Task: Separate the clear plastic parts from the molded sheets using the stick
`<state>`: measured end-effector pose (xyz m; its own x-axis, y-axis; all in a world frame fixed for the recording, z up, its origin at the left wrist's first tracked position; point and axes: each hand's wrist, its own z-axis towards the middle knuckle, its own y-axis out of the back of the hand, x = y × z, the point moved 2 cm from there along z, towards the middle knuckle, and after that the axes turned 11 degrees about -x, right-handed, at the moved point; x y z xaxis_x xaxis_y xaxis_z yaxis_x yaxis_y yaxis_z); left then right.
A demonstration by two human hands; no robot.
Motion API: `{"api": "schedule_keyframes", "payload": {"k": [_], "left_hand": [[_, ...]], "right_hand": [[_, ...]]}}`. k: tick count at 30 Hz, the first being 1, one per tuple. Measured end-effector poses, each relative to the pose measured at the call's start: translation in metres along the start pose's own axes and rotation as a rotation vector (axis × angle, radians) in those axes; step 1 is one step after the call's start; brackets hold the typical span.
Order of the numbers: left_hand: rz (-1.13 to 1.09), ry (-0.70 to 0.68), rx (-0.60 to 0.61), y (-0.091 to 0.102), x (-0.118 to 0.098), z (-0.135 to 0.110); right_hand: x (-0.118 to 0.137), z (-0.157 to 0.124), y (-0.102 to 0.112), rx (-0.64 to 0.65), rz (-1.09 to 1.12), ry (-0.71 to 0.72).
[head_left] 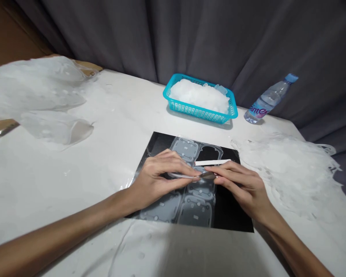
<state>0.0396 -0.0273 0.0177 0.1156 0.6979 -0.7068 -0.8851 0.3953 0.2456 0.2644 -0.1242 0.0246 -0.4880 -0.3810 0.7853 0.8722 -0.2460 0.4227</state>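
A black mat [233, 215] lies on the white table in front of me. On it rests a sheet of translucent silicone parts [187, 150] joined in a frame. My left hand [158, 177] presses down on the sheet, fingers pinched on a thin clear strip of it. My right hand [242, 186] is closed round a small dark-tipped tool [208, 175] with a white handle [213, 162], its tip meeting the left fingertips over the sheet.
A turquoise basket [200, 111] heaped with clear pieces stands behind the mat. A water bottle [269, 99] lies at the back right. Piles of clear trimmings [291, 169] sit right of the mat, clear plastic bags [46, 100] at the left. Grey curtain behind.
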Motion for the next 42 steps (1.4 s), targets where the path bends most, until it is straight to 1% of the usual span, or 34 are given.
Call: {"api": "schedule_keyframes", "payload": {"k": [10,18,27,36,39,42], "left_hand": [[0.042,-0.008,0.002,-0.0012,-0.0004,0.0016],[0.068,-0.023,-0.004,-0.0007,-0.0005,0.0014],[0.106,-0.005,-0.008,-0.0016,-0.0008,0.0016],[0.107,-0.003,0.004,-0.0016,0.0013,0.0013],[0.117,0.0,-0.01,-0.0016,0.0007,0.0023],[0.12,-0.001,-0.012,-0.0022,-0.0006,0.0031]], "right_hand": [[0.0015,0.0006,-0.0008,-0.002,-0.04,0.058],[0.0027,0.0006,-0.0006,-0.004,-0.081,0.063],[0.0042,0.0019,0.0001,-0.001,-0.146,0.087],[0.0081,0.0023,-0.0007,0.002,-0.17,0.083],[0.0088,0.0024,-0.0013,-0.012,-0.17,0.082],[0.0083,0.003,0.0,-0.044,-0.152,0.046]]}}
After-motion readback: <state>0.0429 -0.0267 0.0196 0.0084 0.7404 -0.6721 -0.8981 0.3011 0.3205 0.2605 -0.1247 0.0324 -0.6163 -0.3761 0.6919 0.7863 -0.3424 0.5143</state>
